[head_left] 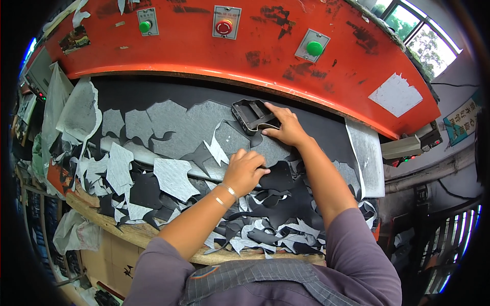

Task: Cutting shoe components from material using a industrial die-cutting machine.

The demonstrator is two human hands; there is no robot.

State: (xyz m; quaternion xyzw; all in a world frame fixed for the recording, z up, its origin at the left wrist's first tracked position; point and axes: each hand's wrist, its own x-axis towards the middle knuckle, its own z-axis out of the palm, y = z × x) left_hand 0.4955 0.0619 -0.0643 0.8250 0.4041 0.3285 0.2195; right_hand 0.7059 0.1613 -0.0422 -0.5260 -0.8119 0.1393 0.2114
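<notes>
My right hand (289,127) grips the right side of a dark metal cutting die (250,115), an open frame with crossbars. The die rests on the far part of a grey sheet material (178,127) with a jagged, cut-away edge. Lower and to the left, my left hand (243,172) is closed, its fingers curled down over the sheet's near edge. Whatever those fingers hold is hidden. Beside its thumb lies a black cut piece (278,177). A thin, pale curved strip (218,145) lies between the left hand and the die.
A red machine beam (275,56) spans the far side, with green buttons (314,48) and a red button (223,27). Grey and black scraps (265,234) pile up along the wooden front edge (115,224). A pale sheet (366,158) hangs at the right.
</notes>
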